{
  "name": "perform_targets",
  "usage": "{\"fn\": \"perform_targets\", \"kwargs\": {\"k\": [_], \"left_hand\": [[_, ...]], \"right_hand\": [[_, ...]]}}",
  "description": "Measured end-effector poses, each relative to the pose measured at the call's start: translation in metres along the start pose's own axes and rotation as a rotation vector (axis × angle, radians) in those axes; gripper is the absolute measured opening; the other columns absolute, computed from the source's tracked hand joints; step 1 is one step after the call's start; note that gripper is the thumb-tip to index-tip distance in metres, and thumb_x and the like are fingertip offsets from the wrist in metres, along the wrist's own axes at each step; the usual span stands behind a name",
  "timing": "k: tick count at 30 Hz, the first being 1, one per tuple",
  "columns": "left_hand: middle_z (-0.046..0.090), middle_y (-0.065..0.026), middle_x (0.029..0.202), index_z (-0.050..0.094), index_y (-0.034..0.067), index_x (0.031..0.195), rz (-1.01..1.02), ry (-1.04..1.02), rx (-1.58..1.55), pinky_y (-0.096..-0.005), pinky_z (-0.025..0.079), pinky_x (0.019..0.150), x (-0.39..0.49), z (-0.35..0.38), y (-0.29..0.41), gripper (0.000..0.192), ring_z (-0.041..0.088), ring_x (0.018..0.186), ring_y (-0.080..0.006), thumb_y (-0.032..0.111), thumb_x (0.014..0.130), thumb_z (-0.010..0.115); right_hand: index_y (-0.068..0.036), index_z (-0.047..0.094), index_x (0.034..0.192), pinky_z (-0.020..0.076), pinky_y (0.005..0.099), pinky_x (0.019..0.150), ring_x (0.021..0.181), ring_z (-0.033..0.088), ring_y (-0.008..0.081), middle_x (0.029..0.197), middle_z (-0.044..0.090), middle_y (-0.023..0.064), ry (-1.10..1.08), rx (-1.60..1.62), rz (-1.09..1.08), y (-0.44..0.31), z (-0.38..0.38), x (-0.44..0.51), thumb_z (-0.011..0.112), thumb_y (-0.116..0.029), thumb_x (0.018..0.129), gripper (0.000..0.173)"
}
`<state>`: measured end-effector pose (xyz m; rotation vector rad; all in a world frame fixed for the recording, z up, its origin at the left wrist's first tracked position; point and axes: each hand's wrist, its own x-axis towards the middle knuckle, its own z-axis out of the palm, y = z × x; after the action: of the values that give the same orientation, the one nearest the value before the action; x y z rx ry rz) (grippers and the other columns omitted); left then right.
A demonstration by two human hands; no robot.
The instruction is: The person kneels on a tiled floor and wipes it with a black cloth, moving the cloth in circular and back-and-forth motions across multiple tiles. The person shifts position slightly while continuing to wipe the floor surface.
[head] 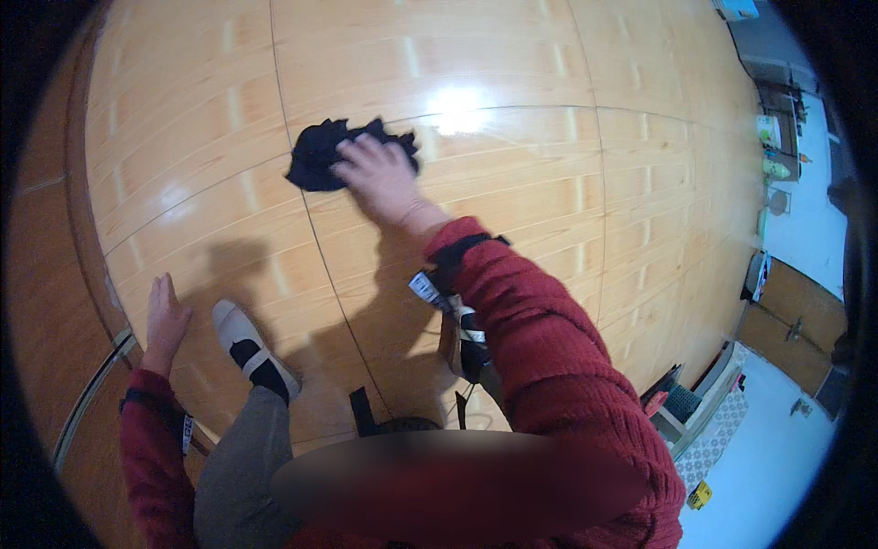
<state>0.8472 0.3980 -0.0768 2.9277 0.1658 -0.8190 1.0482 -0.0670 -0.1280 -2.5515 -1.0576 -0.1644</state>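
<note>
My right hand (381,175) lies slightly blurred on a crumpled black cloth (315,159), its fingers spread over the cloth's right part. The cloth rests on the glossy wood-look tiled floor (507,226). At the lower left, my left hand (164,322) is held out above the floor near its edge, fingers extended and holding nothing. Whether the right fingers pinch the cloth or only press on it is unclear.
My light shoe (236,329) stands right of my left hand. A brown wooden panel (41,240) borders the floor at left. At the far right are a patterned cloth on a white surface (717,439), a brown cabinet (796,309) and several containers.
</note>
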Motion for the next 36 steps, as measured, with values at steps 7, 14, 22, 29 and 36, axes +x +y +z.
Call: {"fn": "perform_targets", "kwargs": {"k": [7,14,22,29,36], "left_hand": [[0.029,-0.0305,0.145,0.027,-0.006,0.142,-0.044,-0.097,0.026,-0.0444,0.027,0.113,-0.027,0.013,-0.031,0.079,0.028,0.135,-0.0447,0.014,0.078,0.069],[0.024,-0.0315,0.147,0.022,0.001,0.147,-0.059,-0.050,-0.101,-0.0437,0.027,0.113,-0.021,0.020,-0.030,0.086,0.027,0.136,-0.0449,0.016,0.077,0.071],[0.017,-0.0316,0.150,0.019,0.006,0.149,-0.189,-0.138,-0.174,-0.0430,0.027,0.113,-0.017,0.030,-0.003,0.093,0.025,0.138,-0.0443,0.020,0.076,0.073],[0.015,-0.0297,0.152,0.015,0.008,0.150,-0.191,-0.086,-0.109,-0.0438,0.028,0.112,-0.019,0.030,0.007,0.097,0.025,0.138,-0.0438,0.023,0.075,0.075],[0.016,-0.0310,0.151,0.016,0.007,0.150,-0.188,-0.083,-0.019,-0.0486,0.029,0.110,-0.018,0.033,0.010,0.096,0.028,0.136,-0.0459,0.031,0.077,0.073]], "right_hand": [[-0.008,0.063,0.111,0.0410,0.0469,0.098,0.113,0.052,0.0385,0.123,0.056,0.0204,0.272,-0.337,0.562,0.202,-0.086,-0.150,0.053,-0.009,0.086,0.026],[0.002,0.064,0.108,0.0479,0.0477,0.086,0.100,0.059,0.0400,0.109,0.060,0.0257,0.164,-0.630,1.352,0.252,-0.105,-0.246,0.053,-0.019,0.084,0.034],[-0.007,0.065,0.110,0.0469,0.0446,0.092,0.105,0.058,0.0375,0.120,0.059,0.0194,0.315,-0.564,0.806,0.178,-0.039,-0.065,0.058,-0.017,0.081,0.032],[-0.011,0.065,0.113,0.0414,0.0484,0.097,0.115,0.051,0.0400,0.127,0.056,0.0177,0.274,-0.172,0.482,0.033,0.039,0.048,0.063,-0.015,0.074,0.039],[-0.012,0.062,0.115,0.0389,0.0481,0.094,0.127,0.040,0.0376,0.135,0.048,0.0154,-0.009,0.141,0.185,-0.123,0.072,0.097,0.061,-0.014,0.075,0.040]]}}
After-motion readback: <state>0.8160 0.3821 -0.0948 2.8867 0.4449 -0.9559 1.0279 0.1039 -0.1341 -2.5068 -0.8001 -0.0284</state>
